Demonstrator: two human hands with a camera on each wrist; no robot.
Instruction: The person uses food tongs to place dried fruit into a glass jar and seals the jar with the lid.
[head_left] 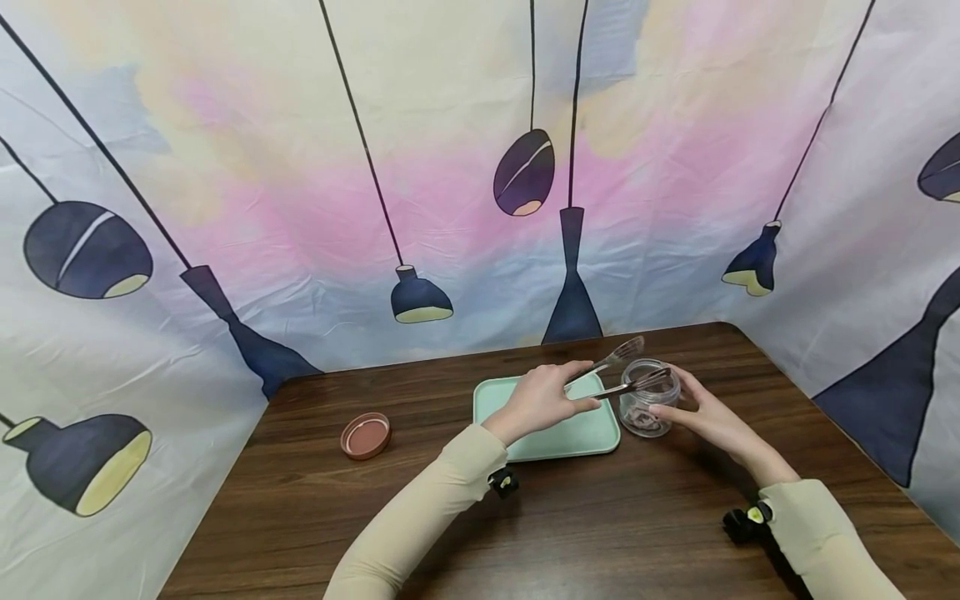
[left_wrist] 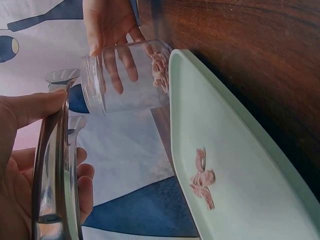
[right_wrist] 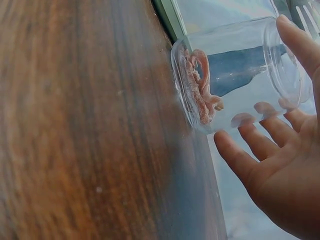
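Right, left hand is over the tray, its grip wrapped on metal tongs, thumb one side, fingers the other. Tongs are spread, nothing between the tips. Right hand has its grip round the clear jar, thumb on the near side, fingers on the far side.

Jar looks upright on the counter, lidless, just beside the tray's right end; can't tell if they touch. Pinkish strips lie at the jar's bottom. A small clump of similar pieces sits on the tray, seen from the left wrist.

Key relation, I'd say: tongs tips against jar mouth. Long axis of the tongs points from the left hand rightward, toward the jar; jar's own axis stands up and down. So the two cross, and a steeper tongs angle seems called for to get down to the strips. From the wrists, tips look above the rim, not inside. Strips are lower and to the right of the left-hand grip. Right hand is nearer them, only glass between.

Brownish-pink lid lies left of the tray, well apart.
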